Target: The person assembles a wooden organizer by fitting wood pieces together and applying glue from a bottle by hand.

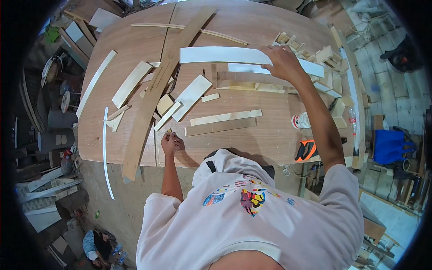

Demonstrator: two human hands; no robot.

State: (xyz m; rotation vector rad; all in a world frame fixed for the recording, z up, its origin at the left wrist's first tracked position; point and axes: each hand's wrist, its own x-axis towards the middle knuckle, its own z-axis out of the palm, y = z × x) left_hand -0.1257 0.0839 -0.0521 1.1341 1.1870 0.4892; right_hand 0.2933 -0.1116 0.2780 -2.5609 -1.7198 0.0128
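Observation:
My right hand (283,63) grips a long white board (220,55) from above, thumb at its near edge and fingers over the far edge. The board lies across the far part of the table, over a low wooden frame (252,81) with another white strip (247,68) on it. My left hand (172,143) is close to the table's near edge, fingers closed around a small yellowish-brown piece whose kind I cannot make out. Just beyond it are a narrow wood strip (168,116), a wider pale plank (192,98) and two parallel slats (225,118).
A long brown plank (157,90) crosses the wooden table (270,144) diagonally. On the right are an orange-handled saw (307,150), a white tub (300,120) and several small wooden assemblies (330,58). A thin white strip (106,148) overhangs the near left edge.

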